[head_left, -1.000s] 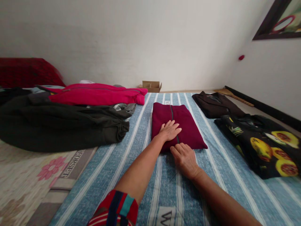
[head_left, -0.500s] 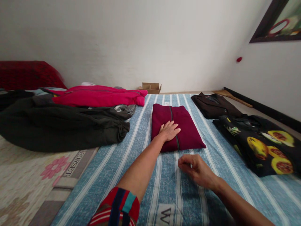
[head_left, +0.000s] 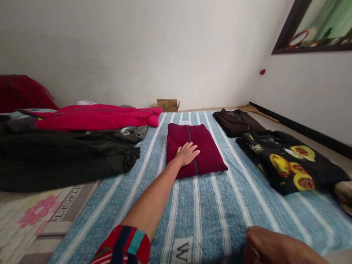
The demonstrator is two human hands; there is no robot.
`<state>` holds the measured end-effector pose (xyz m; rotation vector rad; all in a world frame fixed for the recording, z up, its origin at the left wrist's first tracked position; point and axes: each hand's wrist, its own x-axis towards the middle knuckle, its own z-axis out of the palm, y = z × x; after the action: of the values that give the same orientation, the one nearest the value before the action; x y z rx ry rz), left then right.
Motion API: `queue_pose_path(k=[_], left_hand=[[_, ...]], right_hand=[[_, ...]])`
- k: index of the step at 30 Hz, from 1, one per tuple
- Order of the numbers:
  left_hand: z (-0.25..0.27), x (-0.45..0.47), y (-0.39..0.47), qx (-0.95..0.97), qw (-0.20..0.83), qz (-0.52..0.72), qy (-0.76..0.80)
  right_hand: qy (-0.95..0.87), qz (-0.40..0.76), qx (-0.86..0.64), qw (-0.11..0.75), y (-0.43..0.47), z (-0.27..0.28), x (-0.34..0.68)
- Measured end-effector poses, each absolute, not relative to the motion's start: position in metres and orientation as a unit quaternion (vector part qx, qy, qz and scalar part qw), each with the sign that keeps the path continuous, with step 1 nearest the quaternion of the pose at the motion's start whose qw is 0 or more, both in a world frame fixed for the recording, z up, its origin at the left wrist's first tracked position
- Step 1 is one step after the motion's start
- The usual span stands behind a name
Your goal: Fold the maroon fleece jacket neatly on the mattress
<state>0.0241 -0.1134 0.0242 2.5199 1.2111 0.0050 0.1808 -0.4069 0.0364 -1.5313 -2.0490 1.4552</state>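
Note:
A maroon garment with a dark zip (head_left: 210, 148) lies folded into a neat block on the blue striped sheet (head_left: 145, 176). My left hand (head_left: 188, 153) rests flat on top of it, over the zip, with fingers spread. Low in the view, close to my body, is my right hand (head_left: 265, 244), apart from the maroon garment. Its back and wrist show, but the fingers are turned away and hidden, partly cut off by the lower edge.
To the left lie dark trousers (head_left: 68, 157) and a bright pink garment (head_left: 104, 116). At right are a folded black fruit-print garment (head_left: 283, 157) and a folded brown one (head_left: 236, 123). An open cardboard box (head_left: 167, 105) stands by the wall.
My right hand has drawn back from near the maroon garment toward my body, down and to the right. My left hand stays on the garment. The view has swung slightly right.

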Motion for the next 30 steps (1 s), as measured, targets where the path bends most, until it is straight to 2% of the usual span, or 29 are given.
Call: queue_pose_path(k=[5, 9, 11, 16, 20, 24, 30], left_hand=[[0.025, 0.024, -0.113, 0.887, 0.167, 0.000, 0.431], [0.024, 0.024, -0.113, 0.887, 0.162, 0.000, 0.433], [0.024, 0.024, -0.112, 0.887, 0.160, 0.000, 0.434], [0.026, 0.023, -0.113, 0.886, 0.156, -0.003, 0.436], [0.025, 0.022, -0.111, 0.889, 0.149, 0.000, 0.433], [0.021, 0.022, -0.109, 0.894, 0.136, 0.003, 0.426], [0.019, 0.023, -0.111, 0.893, 0.122, 0.000, 0.432]], right_hand=[[-0.715, 0.531, -0.446, 0.089, -0.396, 0.051, 0.171], [-0.722, 0.503, -0.458, 0.125, -0.387, 0.057, 0.166], [-0.723, 0.476, -0.470, 0.171, -0.380, 0.055, 0.164], [-0.686, 0.304, -0.542, 0.378, -0.335, 0.045, 0.158], [-0.647, 0.092, -0.611, 0.446, -0.289, 0.036, 0.159], [-0.666, -0.019, -0.605, 0.436, -0.261, 0.021, 0.156], [-0.688, -0.083, -0.646, 0.320, -0.248, -0.019, 0.151]])
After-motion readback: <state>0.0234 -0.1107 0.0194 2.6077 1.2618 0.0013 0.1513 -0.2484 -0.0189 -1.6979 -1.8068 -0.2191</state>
